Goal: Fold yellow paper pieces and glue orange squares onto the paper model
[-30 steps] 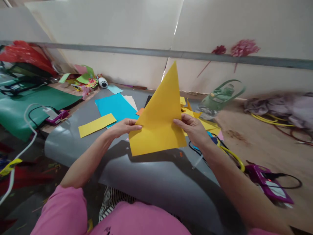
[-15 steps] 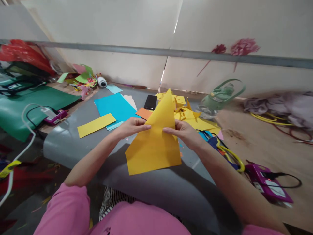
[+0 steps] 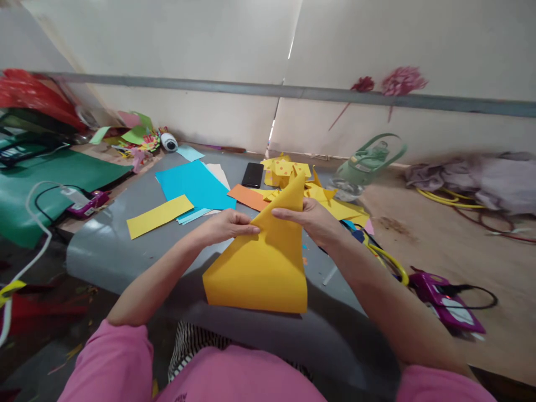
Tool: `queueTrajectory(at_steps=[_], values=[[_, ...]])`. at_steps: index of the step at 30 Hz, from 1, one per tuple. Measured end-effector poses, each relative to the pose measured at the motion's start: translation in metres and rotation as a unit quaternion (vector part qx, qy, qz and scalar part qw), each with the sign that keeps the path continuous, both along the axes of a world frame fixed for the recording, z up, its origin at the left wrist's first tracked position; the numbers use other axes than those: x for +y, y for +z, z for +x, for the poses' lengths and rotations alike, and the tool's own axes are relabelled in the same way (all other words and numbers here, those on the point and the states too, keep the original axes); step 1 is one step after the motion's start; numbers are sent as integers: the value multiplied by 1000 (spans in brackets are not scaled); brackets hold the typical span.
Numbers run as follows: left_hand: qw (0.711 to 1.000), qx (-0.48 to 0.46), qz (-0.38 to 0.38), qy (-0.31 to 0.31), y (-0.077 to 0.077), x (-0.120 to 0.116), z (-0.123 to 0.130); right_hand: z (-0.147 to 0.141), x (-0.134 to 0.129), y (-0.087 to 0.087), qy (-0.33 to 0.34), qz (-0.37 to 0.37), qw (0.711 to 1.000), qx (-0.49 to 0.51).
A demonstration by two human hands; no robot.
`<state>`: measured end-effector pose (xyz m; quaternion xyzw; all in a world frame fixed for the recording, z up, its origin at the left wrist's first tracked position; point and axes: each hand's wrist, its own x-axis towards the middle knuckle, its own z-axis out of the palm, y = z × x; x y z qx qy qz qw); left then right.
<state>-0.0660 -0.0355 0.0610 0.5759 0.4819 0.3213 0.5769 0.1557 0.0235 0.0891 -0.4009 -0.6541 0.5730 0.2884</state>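
Between my hands is a large sheet of yellow paper (image 3: 259, 273), tapering to a point at its far end and bent along its sides. My left hand (image 3: 229, 224) pinches its left edge, thumb on top and fingers underneath. On the right edge, nearer the point, my right hand (image 3: 312, 220) grips it the same way. The sheet's broad near end hangs over the grey work surface. Just beyond it lie an orange paper strip (image 3: 248, 196) and a heap of yellow paper pieces (image 3: 288, 170), some dotted.
On the grey mat are blue paper (image 3: 196, 184), a yellow strip (image 3: 159, 216) and a black phone (image 3: 253, 175). A green bottle (image 3: 364, 162) stands back right. Yellow-handled scissors (image 3: 393, 263) and a purple power strip (image 3: 446, 301) lie right. A green sheet (image 3: 87, 167) is left.
The yellow sheet has come lower and closer to me, and its pointed end now curls over to the right. My right hand has shifted up along its edge. Both hands keep their grip.
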Motion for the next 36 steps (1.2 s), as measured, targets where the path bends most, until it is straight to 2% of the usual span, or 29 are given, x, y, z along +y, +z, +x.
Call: queueTrajectory(at_steps=[2, 3, 5, 6, 7, 10, 14, 18, 21, 24, 27, 30, 32, 33, 34, 36], values=[[999, 37, 14, 8, 0, -2, -2, 2, -1, 6, -40, 144, 989, -14], [998, 61, 21, 14, 1, -2, -3, 3, -3, 11, -71, 241, 967, -34], [993, 110, 43, 19, 2, -3, -3, 1, -10, 20, -97, 430, 891, -114], [990, 128, 59, 13, 3, -2, -3, -1, -14, 24, -67, 494, 851, -169], [987, 140, 78, 5, 4, -2, -1, -5, -18, 28, -5, 532, 818, -218], [976, 170, 132, -24, 5, -1, 4, -19, -25, 34, 174, 551, 750, -321], [962, 227, 137, -62, 6, -4, 8, -29, -20, 41, 267, 528, 714, -375], [964, 209, 141, -88, 9, -11, 10, -34, -19, 49, 348, 493, 700, -383], [963, 204, 128, -123, 13, -16, 9, -41, -23, 54, 385, 453, 689, -415], [959, 214, 119, -145, 15, -22, 2, -41, -17, 58, 403, 426, 680, -441], [957, 227, 83, -160, 14, -28, -12, -24, 3, 66, 386, 402, 688, -464], [960, 223, 9, -172, 8, -30, -29, 9, 30, 80, 303, 379, 724, -490], [963, 212, -36, -163, 3, -28, -37, 27, 41, 89, 184, 365, 784, -468], [965, 206, -51, -155, 1, -26, -39, 33, 43, 91, 158, 371, 795, -452], [967, 200, -60, -149, -1, -24, -39, 35, 42, 91, 143, 374, 806, -436], [970, 190, -60, -142, -3, -20, -36, 30, 33, 85, 159, 383, 821, -393]])
